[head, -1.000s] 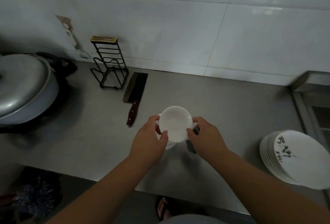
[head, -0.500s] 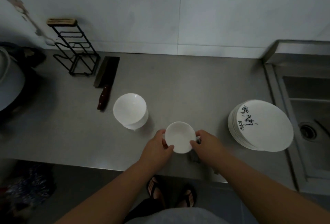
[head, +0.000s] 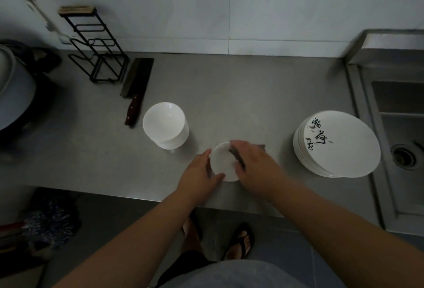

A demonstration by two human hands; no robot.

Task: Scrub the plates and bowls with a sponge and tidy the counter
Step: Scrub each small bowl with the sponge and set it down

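Observation:
A small white bowl (head: 222, 164) sits low over the steel counter (head: 241, 104) near its front edge. My left hand (head: 199, 177) grips the bowl's left rim, thumb at the front. My right hand (head: 254, 168) holds a dark sponge (head: 237, 156) and presses it into the bowl's right side; most of the sponge is hidden under my fingers. A stack of white bowls (head: 165, 125) stands to the left. To the right lies a stack of white plates (head: 337, 144) with black writing on the top one.
A cleaver (head: 137, 88) with a dark wooden handle lies behind the bowl stack, beside a black wire rack (head: 96, 46). A large pot (head: 11, 90) sits at the far left. The sink (head: 399, 131) with its drain is at the right.
My right hand has moved from the bowl's rim onto the bowl, now holding the sponge inside it. The view has shifted slightly right and down.

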